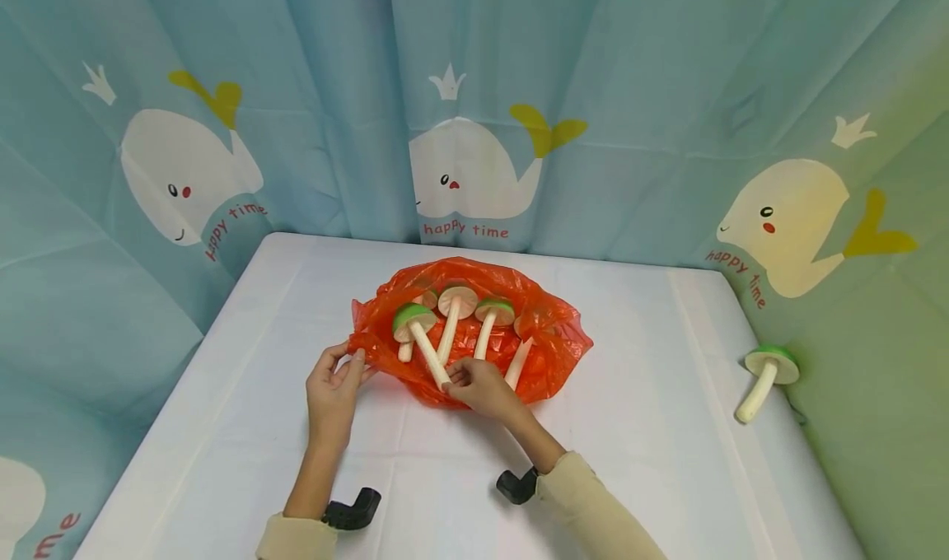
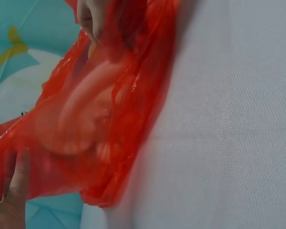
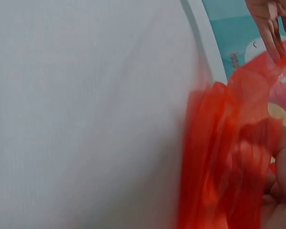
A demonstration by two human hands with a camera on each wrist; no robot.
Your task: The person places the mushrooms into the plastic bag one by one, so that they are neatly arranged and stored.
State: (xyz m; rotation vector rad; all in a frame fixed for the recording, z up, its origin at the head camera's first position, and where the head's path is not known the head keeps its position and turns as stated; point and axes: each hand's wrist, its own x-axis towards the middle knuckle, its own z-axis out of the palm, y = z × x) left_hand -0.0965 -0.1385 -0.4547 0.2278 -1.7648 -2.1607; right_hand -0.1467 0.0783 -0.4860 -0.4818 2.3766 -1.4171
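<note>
An open red plastic bag (image 1: 559, 350) lies in the middle of the table with several toy mushrooms in its mouth, green-capped with pale stems. My left hand (image 1: 334, 391) pinches the bag's left edge; in the left wrist view, the left hand's fingers (image 2: 20, 179) lie against the thin film. My right hand (image 1: 482, 387) pinches the lower stem end of one mushroom (image 1: 426, 347), whose green cap points up and left within the bag opening. Red film partly covers the right hand (image 3: 281, 195) in the right wrist view. Another mushroom shows blurred through the film in the left wrist view.
One more toy mushroom (image 1: 764, 383) lies near the right edge of the white table (image 1: 652, 428), beside the curtain. Blue-green curtains (image 1: 326, 132) with whale prints rise behind and at both sides. A black wrist mount (image 1: 354, 511) sits on each forearm.
</note>
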